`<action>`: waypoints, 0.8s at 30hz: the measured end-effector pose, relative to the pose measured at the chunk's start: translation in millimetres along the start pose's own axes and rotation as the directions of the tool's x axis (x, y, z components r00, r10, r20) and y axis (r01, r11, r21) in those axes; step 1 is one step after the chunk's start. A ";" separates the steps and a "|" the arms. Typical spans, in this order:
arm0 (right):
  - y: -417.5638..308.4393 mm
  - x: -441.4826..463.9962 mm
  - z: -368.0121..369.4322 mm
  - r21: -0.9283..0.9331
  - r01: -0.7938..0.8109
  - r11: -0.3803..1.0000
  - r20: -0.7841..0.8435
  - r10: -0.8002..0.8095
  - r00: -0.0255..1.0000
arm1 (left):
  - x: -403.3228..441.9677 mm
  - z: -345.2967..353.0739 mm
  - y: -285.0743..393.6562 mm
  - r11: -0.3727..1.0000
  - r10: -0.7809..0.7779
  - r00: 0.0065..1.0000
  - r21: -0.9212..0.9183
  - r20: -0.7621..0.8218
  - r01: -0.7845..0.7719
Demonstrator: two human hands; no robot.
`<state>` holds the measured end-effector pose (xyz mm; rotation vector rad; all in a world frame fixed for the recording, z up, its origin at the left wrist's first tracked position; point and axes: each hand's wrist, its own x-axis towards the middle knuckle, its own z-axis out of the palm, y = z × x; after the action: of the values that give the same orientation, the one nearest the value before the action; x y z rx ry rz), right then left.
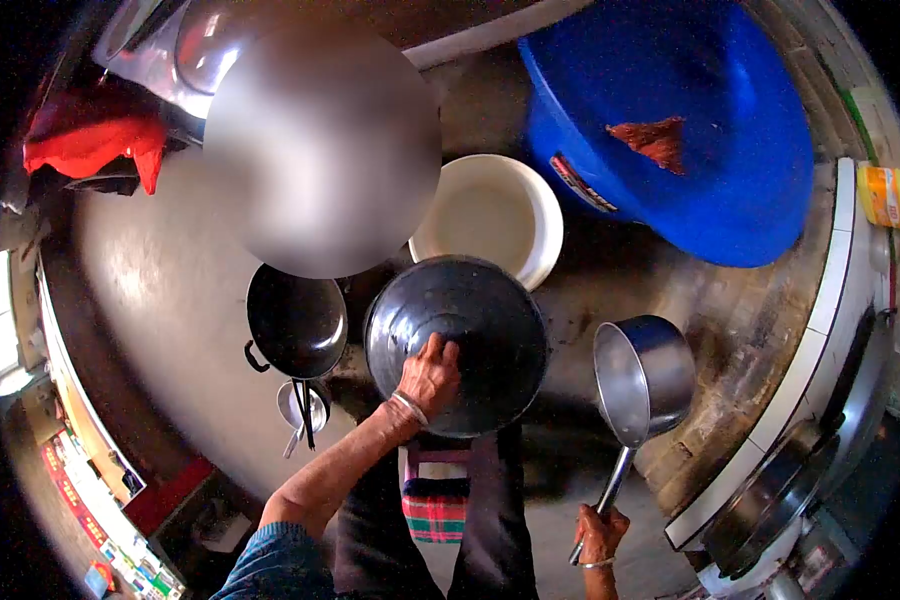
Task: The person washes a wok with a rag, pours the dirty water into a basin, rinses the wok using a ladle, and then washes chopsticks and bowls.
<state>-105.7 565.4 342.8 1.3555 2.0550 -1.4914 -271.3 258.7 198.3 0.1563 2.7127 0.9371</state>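
My left hand is closed at the centre of a dark, round, domed pot lid in front of my knees. Its fingers curl over the middle, where a knob would be hidden under them. Out to the right, my right hand is wrapped round the long handle of a metal saucepan. The saucepan is tilted, its open mouth facing left, and its inside looks bare. A white basin with cloudy liquid stands just beyond the lid.
A black wok and a small metal pan lie left of the lid. A large blue tub holding a reddish-brown cloth stands far right. A white-tiled ledge curves along the right. A round blur hides the upper left.
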 end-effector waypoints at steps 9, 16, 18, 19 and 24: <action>-47.9 -10.6 20.8 -0.011 0.137 0.991 -0.067 -0.137 0.988 | -56.4 -28.6 3.1 0.985 -0.058 0.996 -0.164 -0.061 0.047; -167.7 52.8 12.9 0.008 0.559 0.829 -0.257 -0.538 0.803 | -56.7 -67.6 37.4 0.973 -0.029 0.993 -0.230 -0.114 0.002; -205.3 87.7 17.2 -0.004 0.616 0.787 -0.287 -0.591 0.754 | -56.6 -70.2 48.4 0.976 -0.020 0.990 -0.219 -0.143 -0.012; -226.9 100.0 17.5 -0.112 0.629 0.769 -0.223 -0.637 0.738 | -56.6 -71.9 53.2 0.979 -0.015 0.986 -0.205 -0.166 -0.019; -299.7 204.8 32.1 -0.142 0.726 0.673 -0.289 -0.730 0.619 | -52.0 -83.6 80.3 0.969 0.076 0.980 -0.217 -0.186 -0.116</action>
<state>-462.0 634.9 373.6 0.7857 3.0810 -1.5781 -244.1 262.7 322.3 0.1681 2.7483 1.3405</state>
